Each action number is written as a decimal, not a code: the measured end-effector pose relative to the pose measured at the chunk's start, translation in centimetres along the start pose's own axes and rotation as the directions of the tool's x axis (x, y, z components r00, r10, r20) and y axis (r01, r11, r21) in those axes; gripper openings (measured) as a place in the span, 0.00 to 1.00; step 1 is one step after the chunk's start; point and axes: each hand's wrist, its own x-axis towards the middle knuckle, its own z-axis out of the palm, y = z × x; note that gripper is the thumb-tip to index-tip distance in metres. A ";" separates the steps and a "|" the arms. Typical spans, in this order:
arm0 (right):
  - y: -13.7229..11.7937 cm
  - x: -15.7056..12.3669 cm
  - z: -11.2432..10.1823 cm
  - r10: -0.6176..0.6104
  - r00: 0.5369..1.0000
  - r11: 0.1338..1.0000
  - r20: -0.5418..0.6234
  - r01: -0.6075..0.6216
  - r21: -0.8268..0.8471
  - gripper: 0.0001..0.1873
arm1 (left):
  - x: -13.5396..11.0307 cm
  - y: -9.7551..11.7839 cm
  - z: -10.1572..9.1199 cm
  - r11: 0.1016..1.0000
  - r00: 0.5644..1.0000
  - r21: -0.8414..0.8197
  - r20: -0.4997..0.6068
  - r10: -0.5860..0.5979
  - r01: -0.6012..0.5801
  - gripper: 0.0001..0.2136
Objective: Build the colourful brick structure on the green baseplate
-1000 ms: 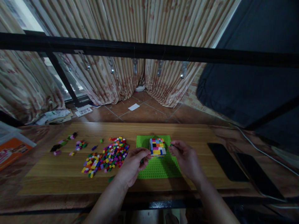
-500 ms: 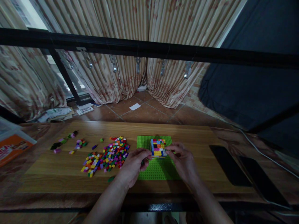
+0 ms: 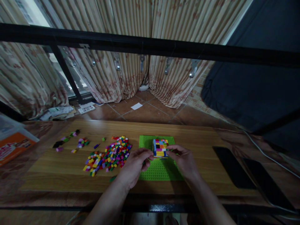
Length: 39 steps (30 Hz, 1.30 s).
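Brick stack (image 3: 160, 148), multicolour, sits on top of green baseplate (image 3: 161, 172), toward its far edge, about mid-width. Seen from above it's squarish, w/ no clear long axis; if anything, slightly longer front to back. Stack lies fwd of both hands, btwn them. R hand (image 3: 184, 161) is nearer: its fingertips (image 3: 170, 151) are on the stack's right side, curled & narrow. L hand (image 3: 134, 166) is also narrow, fingers curled in at the stack's left-front corner, just beside it; can't tell if touching. Can't tell if either hand holds a small brick, fingers hide that.

Wood table (image 3: 53, 165) carries the baseplate in about its middle. Left of baseplate: big heap of loose bricks (image 3: 117, 153), smaller heap (image 3: 93, 164) touching its near side, few small clusters (image 3: 81, 143) further left. Two black phones (image 3: 231, 167) lie right of baseplate, w/ a white cable (image 3: 264, 154) past them. Orange box (image 3: 14, 147) at far left, past the clusters.

Beyond baseplate: black rail (image 3: 145, 45), striped curtains (image 3: 98, 75) on hooks, tiled floor (image 3: 150, 114) w/ white paper scrap (image 3: 136, 106). Dark cloth (image 3: 253, 84) hangs far right.
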 end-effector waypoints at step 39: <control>0.1 0.2 0.8 0.153 0.986 0.983 -0.063 -0.145 0.112 0.19 | 0.4 -0.5 -0.2 0.999 1.000 0.030 0.013 -0.016 0.016 0.10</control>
